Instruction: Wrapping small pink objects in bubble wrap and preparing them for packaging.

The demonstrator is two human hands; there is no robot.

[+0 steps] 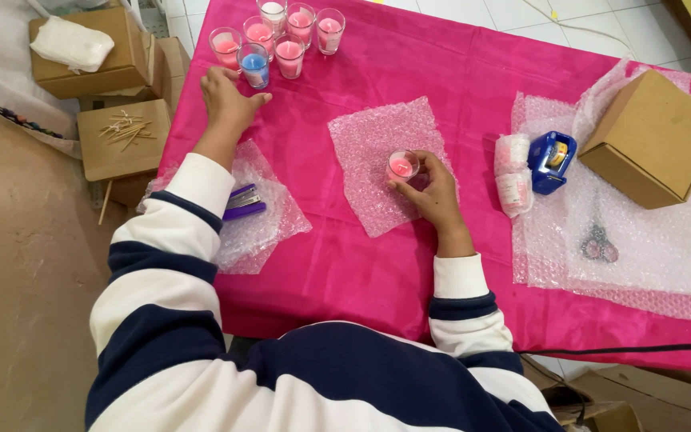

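Left hand [229,102] lies flat and empty, fingers spread, at 7 o'clock of the candle-glass cluster [277,36], nearest the blue candle [255,66]. Right hand [433,194] is closed around a pink candle glass [402,166], holding it upright on the bubble-wrap square [377,144]. Tape dispenser [552,160] lies at 3 o'clock.

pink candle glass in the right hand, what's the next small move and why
Probably fold the near edge of the bubble wrap square up over the pink candle glass. The right hand holds the glass upright on that sheet, nothing covers it yet, and the left hand rests flat on the pink tablecloth, holding nothing.
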